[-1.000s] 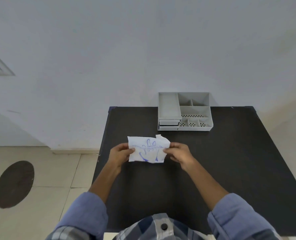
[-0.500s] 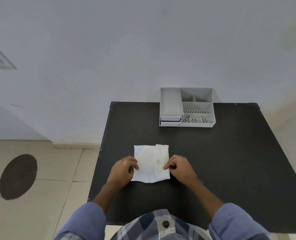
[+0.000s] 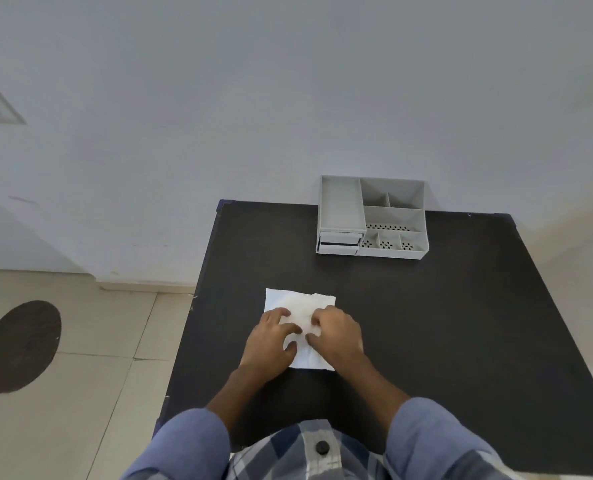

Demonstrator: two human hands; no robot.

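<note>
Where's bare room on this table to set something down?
The widest bare patch of the black table lies right of the right hand, out to the table's right edge. A bare band separates the white sheet from the grey organizer. Crowded: near centre, where the left hand and right hand rest on the sheet.

1. Your matte black rectangular desk [image 3: 444, 323] fills the lower right of the view, and its surface is dark and even.
2. At the middle of its far edge stands a light grey plastic organiser [image 3: 392, 252]. It has several open compartments, some with perforated floors, and small drawers at its front left.
3. Nearer to you, left of centre, a white, slightly crumpled sheet of paper [image 3: 298, 301] lies flat on the desk, well apart from the organiser.
</note>
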